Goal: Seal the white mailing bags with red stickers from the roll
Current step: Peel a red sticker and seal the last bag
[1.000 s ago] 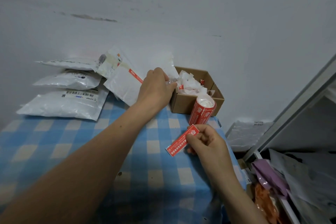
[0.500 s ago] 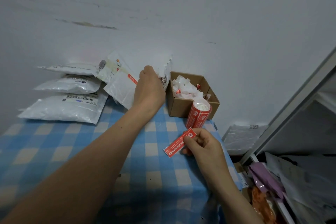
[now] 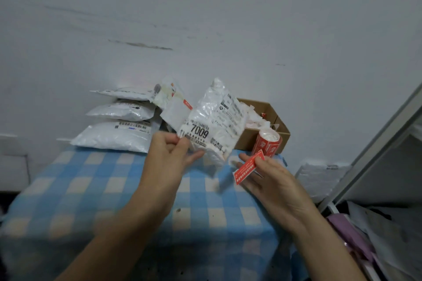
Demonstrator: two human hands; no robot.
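My left hand (image 3: 170,155) grips the lower corner of a white mailing bag (image 3: 212,121) with a printed label reading 7009, and holds it up above the table. Just to its right, my right hand (image 3: 269,180) pinches a long red sticker (image 3: 247,170) between thumb and fingers. The sticker is close to the bag's lower edge; whether they touch is unclear. The red sticker roll (image 3: 267,142) stands upright behind my right hand.
Three filled white bags (image 3: 118,134) are stacked against the wall at the back left, with more bags (image 3: 173,107) leaning beside them. A cardboard box (image 3: 280,128) of paper scraps stands behind the roll. The blue checked tablecloth (image 3: 114,189) covers the table. Shelving with clutter (image 3: 376,223) stands at the right.
My left hand has pulled a white bag from the back and lifted it toward me. My right hand with the sticker has stayed near the roll, fingers now more spread.
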